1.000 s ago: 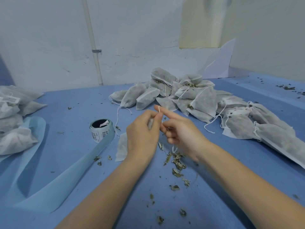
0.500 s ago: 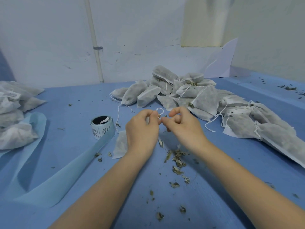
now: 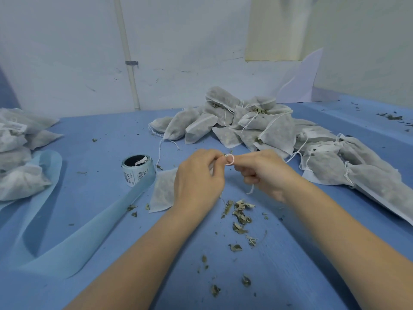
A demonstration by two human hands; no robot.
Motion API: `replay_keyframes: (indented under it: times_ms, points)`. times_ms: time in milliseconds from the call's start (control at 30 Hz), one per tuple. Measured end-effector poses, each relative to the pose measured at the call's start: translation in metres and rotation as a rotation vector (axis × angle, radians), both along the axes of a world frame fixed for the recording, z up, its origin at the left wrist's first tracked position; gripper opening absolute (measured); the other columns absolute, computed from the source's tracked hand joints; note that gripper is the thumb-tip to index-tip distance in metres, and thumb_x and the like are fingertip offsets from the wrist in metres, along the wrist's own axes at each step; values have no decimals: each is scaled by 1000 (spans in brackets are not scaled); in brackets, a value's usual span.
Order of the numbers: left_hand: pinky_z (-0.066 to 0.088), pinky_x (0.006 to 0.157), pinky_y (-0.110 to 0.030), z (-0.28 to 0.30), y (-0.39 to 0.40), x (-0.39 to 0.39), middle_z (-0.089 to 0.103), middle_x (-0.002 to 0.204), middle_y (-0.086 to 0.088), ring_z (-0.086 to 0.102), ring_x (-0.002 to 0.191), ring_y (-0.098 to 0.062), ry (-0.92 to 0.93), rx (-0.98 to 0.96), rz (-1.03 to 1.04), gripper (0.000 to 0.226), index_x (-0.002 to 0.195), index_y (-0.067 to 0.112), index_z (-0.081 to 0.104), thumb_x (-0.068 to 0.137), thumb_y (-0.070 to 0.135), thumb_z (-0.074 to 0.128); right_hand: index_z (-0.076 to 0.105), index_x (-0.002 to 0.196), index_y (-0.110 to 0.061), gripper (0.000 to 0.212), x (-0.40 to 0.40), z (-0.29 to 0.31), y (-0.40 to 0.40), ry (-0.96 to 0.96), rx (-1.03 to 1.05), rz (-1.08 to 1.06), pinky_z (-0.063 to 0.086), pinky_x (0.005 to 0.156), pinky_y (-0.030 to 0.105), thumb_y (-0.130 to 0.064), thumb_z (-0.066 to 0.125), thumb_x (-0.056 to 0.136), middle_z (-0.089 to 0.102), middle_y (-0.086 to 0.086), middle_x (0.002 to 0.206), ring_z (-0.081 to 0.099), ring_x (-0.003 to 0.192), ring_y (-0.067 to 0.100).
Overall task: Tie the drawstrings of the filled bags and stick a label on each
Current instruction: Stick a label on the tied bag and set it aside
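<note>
A grey mesh bag (image 3: 163, 191) filled with dried leaves lies on the blue table under my left hand (image 3: 199, 182). Its white drawstring (image 3: 229, 158) forms a small loop between my two hands. My left hand pinches the string at the loop's left side, and my right hand (image 3: 266, 173) pinches it at the right, with a loose string end hanging below the right palm. A roll of labels (image 3: 137, 170) stands just left of the bag, its pale blue backing strip (image 3: 85, 233) trailing toward the front left.
A heap of untied filled bags (image 3: 252, 128) spreads across the back and right of the table. A pile of labelled bags (image 3: 15, 153) sits at the left edge. Dried leaf crumbs (image 3: 240, 217) litter the table in front of my hands.
My hands have closed together around the drawstring and a small loop has formed between the fingertips. The right forefinger, stretched out a second ago, is now curled in.
</note>
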State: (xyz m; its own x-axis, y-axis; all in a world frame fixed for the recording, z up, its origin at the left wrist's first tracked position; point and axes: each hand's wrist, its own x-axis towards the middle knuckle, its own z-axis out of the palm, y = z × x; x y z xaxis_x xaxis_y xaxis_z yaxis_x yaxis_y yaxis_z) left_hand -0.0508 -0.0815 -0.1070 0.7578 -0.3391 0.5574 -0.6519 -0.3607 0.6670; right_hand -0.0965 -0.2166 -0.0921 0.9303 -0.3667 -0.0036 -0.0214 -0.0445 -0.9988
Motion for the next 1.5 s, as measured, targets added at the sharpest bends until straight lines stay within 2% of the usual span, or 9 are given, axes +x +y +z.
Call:
replay_keyframes:
  times_ms: [167, 400, 633, 767, 900, 1233, 1300, 1400, 1500]
  points:
    - [34, 69, -23, -5, -2, 0, 65, 84, 1, 56, 81, -16, -81, -26, 108, 16, 91, 14, 68, 93, 23, 55, 79, 80, -10, 14, -2, 0, 2, -59, -12, 34, 27, 44, 16, -23, 75, 78, 42, -7, 56, 31, 49, 5]
    - [38, 70, -23, -4, -5, -5, 68, 80, 6, 60, 82, -13, 113, -78, 145, 15, 82, 23, 68, 88, 32, 57, 76, 92, -9, 12, -3, -2, 5, -42, -150, -62, 30, 43, 11, -16, 69, 85, 44, -18, 41, 35, 41, 1]
    - [40, 73, -22, 3, -4, -6, 69, 79, 12, 59, 82, -7, 255, -121, 145, 16, 79, 23, 70, 86, 33, 58, 69, 80, 1, 6, -1, 4, 6, 28, 197, -3, 20, 39, 17, -5, 70, 80, 40, -2, 56, 23, 45, 7]
    - [38, 80, -19, 2, -2, -9, 60, 89, 15, 56, 91, -10, 71, -111, 59, 5, 90, 21, 64, 89, 17, 60, 63, 71, -6, 3, -2, 6, 10, 84, 548, 160, 17, 38, 13, -7, 65, 70, 39, -3, 53, 20, 43, 4]
    - [38, 83, -23, -4, -2, -11, 58, 113, -14, 56, 101, -31, -366, -54, 135, 24, 103, 3, 68, 80, -3, 61, 62, 70, -7, 4, -3, 7, 13, 96, 640, 185, 17, 39, 12, -10, 64, 68, 38, -3, 55, 19, 45, 3]
    - [25, 85, 1, 3, 0, -11, 68, 98, -3, 55, 100, -32, -313, -177, 165, 8, 81, 8, 76, 79, 14, 71, 60, 68, -8, 6, -6, 12, 11, 49, 543, 129, 18, 38, 12, -8, 66, 67, 40, -2, 54, 22, 43, 4]
    - [32, 87, -6, 3, 2, -9, 69, 95, -7, 57, 95, -34, -385, -129, 164, 7, 77, 4, 74, 79, 10, 71, 65, 63, -7, 15, -4, 9, 11, 16, 416, 62, 20, 36, 14, -3, 66, 77, 43, -2, 54, 26, 40, 4]
    - [50, 70, -40, -2, 2, -5, 68, 88, -14, 60, 85, -37, -618, -21, 183, 9, 71, -3, 69, 79, 1, 70, 72, 67, -4, 16, -3, 7, 11, -40, 224, -14, 23, 38, 16, -5, 68, 82, 44, -1, 56, 29, 43, 6]
    - [48, 67, -43, -2, 1, -2, 66, 90, -16, 58, 86, -38, -596, -27, 216, 9, 74, -3, 69, 81, 2, 68, 71, 79, 0, 11, -4, 8, 8, -45, 142, -37, 29, 41, 17, -10, 75, 79, 44, -3, 56, 31, 46, 7]
